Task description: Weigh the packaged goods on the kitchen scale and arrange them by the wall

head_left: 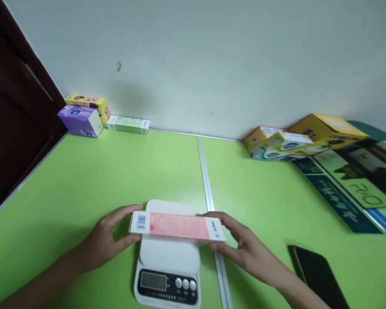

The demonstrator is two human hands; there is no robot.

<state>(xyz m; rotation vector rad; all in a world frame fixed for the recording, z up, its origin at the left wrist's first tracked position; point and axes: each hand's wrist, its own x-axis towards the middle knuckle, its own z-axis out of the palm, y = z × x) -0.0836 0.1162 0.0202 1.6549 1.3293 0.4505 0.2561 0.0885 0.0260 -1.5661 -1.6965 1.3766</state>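
Observation:
A long pink and white carton with a barcode at its left end lies crosswise over a white digital kitchen scale. My left hand grips the carton's left end between thumb and fingers. At the opposite end, my right hand pinches the carton in the same way. Whether the carton touches the weighing plate cannot be made out. The scale's grey display and its three round buttons face me, and no digits are readable on it.
Against the wall at left stand a purple pack, a yellow box and a green carton. Several colourful boxes and flat printed packages fill the right. A black phone lies front right. A metal strip crosses the green table.

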